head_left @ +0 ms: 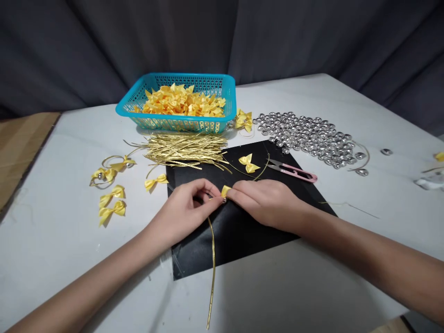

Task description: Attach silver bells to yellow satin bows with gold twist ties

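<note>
My left hand [194, 206] and my right hand [265, 199] meet over a black mat [239, 240], fingertips pinched together. Between them shows part of a yellow ribbon bow [225, 190], with a small silver bead just below it, mostly hidden by the fingers. A gold cord [212, 259] hangs down from beneath my left hand toward the table's near edge. Its other end appears to curve up behind my right hand. Just beyond the hands, another yellow bow [249, 163] lies on the mat, beside pink-handled thread snips [293, 171].
A teal basket [176, 117] heaped with yellow bows stands at the back. Before it lies a bundle of gold cords [185, 149]. Silver beads [308, 136] are spread at the right. Loose bows [112, 212] and beaded bows with cord [104, 175] lie on the left.
</note>
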